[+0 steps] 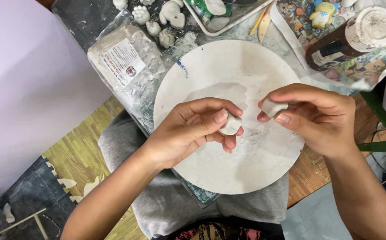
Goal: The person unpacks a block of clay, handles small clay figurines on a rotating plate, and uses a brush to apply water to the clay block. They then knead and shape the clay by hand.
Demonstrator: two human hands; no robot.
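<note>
The disc (pixel 228 66) lies across the person's lap, at the centre. Above it, the left hand (pixel 188 131) holds a lump (pixel 231 125) at 9 o'clock of the right hand (pixel 317 118), which pinches another lump (pixel 272 106); the two lumps are near, not touching. A bag (pixel 124 62) lies at the disc's 10 o'clock, figurines (pixel 159 20) at 11, a tray (pixel 215 18) at 12, a bottle (pixel 351 38) at 2.

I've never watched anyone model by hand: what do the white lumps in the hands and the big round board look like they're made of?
The two small white lumps look like soft modelling clay: matte and finger-dented. The large round white board seems a rigid, dull disc, perhaps plaster or coated wood; it is dusted with pale smears, so I can't tell which.
</note>
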